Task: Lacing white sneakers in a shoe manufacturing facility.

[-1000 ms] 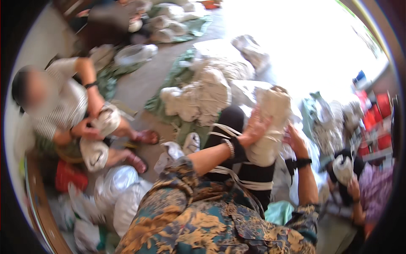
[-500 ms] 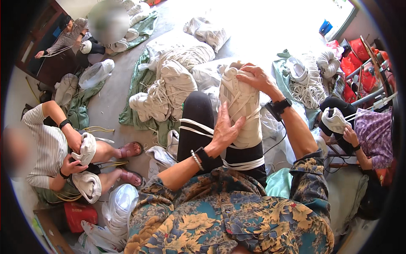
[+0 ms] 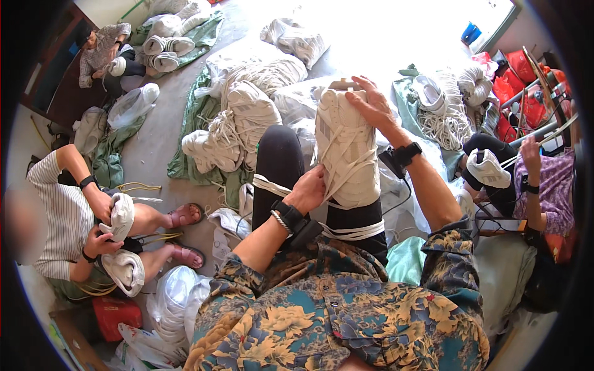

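Cream lace-up shoe (image 3: 348,148) is sitting on the person's right thigh, lace side up, with the black-clad left knee (image 3: 276,151) just beside it. The left hand (image 3: 307,190) is bunched into a pinch on the laces (image 3: 337,167) along the shoe's left edge, though I can't tell exactly how many strands it's got. The right hand (image 3: 375,110) is only loosely curved, thumb and fingers spread a bit, holding the shoe up at its far end on the right. There are white cords (image 3: 357,232) round both thighs too. Past the knees there's a heap of pale shoes (image 3: 252,114) on green sheeting (image 3: 179,162) on the floor, and a co-worker in a striped top (image 3: 62,213) off to the left has another pale shoe (image 3: 122,216) in both hands.
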Available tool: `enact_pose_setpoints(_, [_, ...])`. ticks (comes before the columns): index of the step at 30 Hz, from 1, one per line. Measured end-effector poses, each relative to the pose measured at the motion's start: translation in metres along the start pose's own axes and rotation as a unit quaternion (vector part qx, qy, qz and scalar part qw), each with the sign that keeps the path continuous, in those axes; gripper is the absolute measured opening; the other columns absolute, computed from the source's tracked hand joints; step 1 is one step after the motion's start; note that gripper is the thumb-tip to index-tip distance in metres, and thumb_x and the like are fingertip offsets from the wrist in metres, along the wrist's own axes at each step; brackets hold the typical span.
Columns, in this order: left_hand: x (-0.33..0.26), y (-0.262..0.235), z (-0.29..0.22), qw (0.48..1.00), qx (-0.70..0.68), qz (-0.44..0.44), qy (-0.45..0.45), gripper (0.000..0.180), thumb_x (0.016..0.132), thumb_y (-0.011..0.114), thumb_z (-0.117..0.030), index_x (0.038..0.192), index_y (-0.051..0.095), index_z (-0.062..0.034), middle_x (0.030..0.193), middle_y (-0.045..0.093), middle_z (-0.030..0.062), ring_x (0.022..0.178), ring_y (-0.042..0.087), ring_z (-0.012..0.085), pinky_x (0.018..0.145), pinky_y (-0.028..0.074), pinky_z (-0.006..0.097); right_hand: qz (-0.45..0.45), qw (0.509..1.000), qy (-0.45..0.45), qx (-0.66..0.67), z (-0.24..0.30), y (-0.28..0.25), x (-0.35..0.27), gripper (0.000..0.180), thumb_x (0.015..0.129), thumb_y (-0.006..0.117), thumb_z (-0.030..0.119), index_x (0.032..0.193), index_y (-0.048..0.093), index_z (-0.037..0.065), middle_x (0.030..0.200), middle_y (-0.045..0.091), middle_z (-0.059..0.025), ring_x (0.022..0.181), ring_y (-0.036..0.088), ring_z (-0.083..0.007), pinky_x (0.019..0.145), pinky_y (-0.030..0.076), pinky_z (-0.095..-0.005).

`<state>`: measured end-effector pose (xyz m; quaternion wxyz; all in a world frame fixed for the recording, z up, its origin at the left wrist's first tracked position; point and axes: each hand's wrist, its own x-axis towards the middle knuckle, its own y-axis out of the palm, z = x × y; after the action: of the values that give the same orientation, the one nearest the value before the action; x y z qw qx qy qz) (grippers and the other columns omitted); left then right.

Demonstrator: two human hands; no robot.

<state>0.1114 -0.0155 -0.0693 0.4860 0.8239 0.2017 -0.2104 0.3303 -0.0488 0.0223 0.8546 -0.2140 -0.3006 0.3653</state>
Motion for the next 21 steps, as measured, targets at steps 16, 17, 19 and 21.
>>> enact_pose_setpoints(16, [0.04, 0.005, -0.057, 0.981, 0.188, -0.026, 0.046, 0.017, 0.087, 0.048, -0.01, 0.099, 0.054, 0.0001, 0.087, 0.059, 0.0065, 0.072, 0.06, 0.0174, 0.068, 0.052, 0.034, 0.037, 0.97, 0.13, 0.201, -0.03, -0.054, -0.02, 0.041, 0.076, 0.065, 0.036, 0.092, 0.057, -0.001, 0.132, 0.04, -0.0096, 0.108, 0.048, -0.0194, 0.089, 0.04, -0.0295])
enact_pose_setpoints(17, [0.038, 0.006, -0.058, 0.979, 0.195, -0.047, 0.035, 0.015, 0.086, 0.049, -0.01, 0.096, 0.055, -0.0006, 0.084, 0.059, 0.0053, 0.07, 0.06, 0.0165, 0.064, 0.052, 0.032, 0.036, 0.97, 0.132, 0.202, -0.029, -0.053, -0.02, 0.041, 0.076, 0.065, 0.036, 0.092, 0.057, -0.001, 0.132, 0.04, -0.0096, 0.108, 0.048, -0.0194, 0.089, 0.04, -0.0295])
enact_pose_setpoints(19, [0.027, 0.002, -0.051, 0.966, 0.247, -0.069, 0.042, 0.015, 0.085, 0.053, -0.014, 0.092, 0.058, -0.0021, 0.082, 0.06, 0.0039, 0.067, 0.058, 0.0143, 0.06, 0.048, 0.029, 0.032, 0.978, 0.113, 0.175, -0.025, -0.045, -0.022, 0.042, 0.076, 0.065, 0.036, 0.094, 0.056, -0.001, 0.132, 0.041, -0.0091, 0.108, 0.048, -0.0191, 0.089, 0.04, -0.0292])
enact_pose_setpoints(21, [0.011, -0.001, -0.041, 0.865, 0.443, -0.167, 0.165, 0.021, 0.082, 0.058, -0.02, 0.09, 0.058, -0.0014, 0.08, 0.059, 0.0024, 0.065, 0.055, 0.0126, 0.057, 0.045, 0.028, 0.028, 0.981, 0.071, 0.177, -0.024, -0.033, -0.024, 0.043, 0.075, 0.065, 0.035, 0.096, 0.055, -0.001, 0.131, 0.042, -0.0101, 0.112, 0.046, -0.0216, 0.092, 0.038, -0.0293])
